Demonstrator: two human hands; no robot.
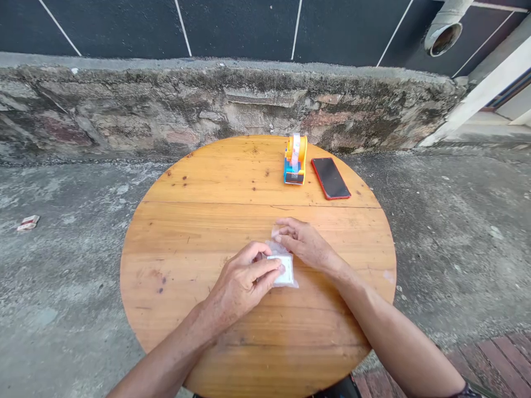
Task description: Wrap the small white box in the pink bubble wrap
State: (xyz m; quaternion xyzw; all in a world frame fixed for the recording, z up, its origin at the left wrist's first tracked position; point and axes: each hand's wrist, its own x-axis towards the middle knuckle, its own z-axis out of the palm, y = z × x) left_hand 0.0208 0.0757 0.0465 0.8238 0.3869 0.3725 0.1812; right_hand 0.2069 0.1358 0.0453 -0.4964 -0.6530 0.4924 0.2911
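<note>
A small white box-like item wrapped in clear plastic lies on the round wooden table. My left hand grips it from the left, its fingers pressed on the upper face and left edge. At the far side of the packet, my right hand has its thumb and forefinger closed on a short piece of clear tape. Some of the packet is hidden behind my left fingers. Printing on the white face is too small to read.
Toward the back of the table stands a yellow and blue tape dispenser with a roll in it. To its right lies a phone in a red case. A low stone wall runs behind the table, and a crumpled packet lies on the concrete floor.
</note>
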